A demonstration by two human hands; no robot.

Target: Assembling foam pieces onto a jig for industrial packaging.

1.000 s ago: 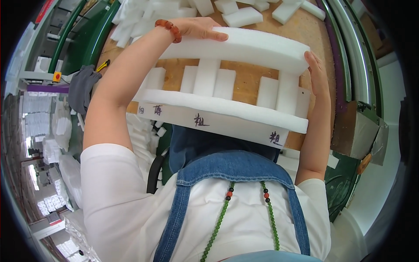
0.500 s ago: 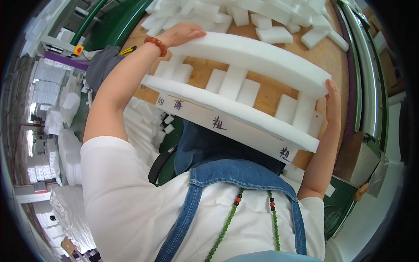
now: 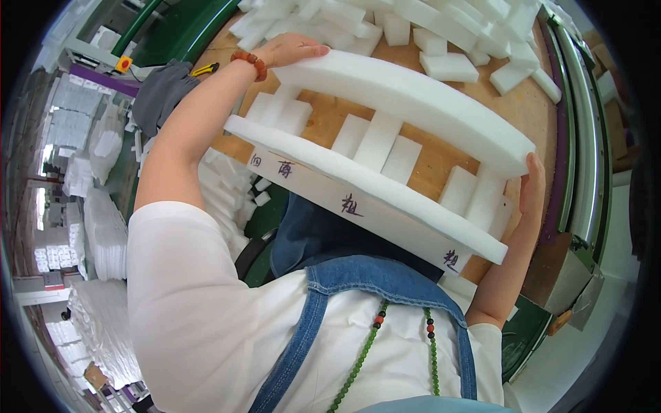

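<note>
A long white foam bar (image 3: 413,96) spans the space between my two hands. My left hand (image 3: 289,51) is closed over its far left end, thumb along the top edge. At the right end my right hand (image 3: 532,186) presses its fingers against the bar's end face. Nearer me runs a second long foam bar (image 3: 365,180), parallel to the first. White crosspieces, such as the middle one (image 3: 378,140), stretch between the two bars. Shorter white blocks (image 3: 403,160) stand beside them. Below the near bar is a white board (image 3: 310,184) with dark handwritten marks.
Loose white foam blocks (image 3: 449,67) are heaped at the far side of the wooden tabletop (image 3: 323,113). A metal roller (image 3: 586,158) runs along the right. Grey cloth (image 3: 162,96) and a yellow cutter (image 3: 205,69) lie at the left. More foam pieces (image 3: 224,182) are stacked below the table edge.
The view has tilted slightly, so the frame's right end appears lower. Both hands keep their places at the ends of the far bar.
</note>
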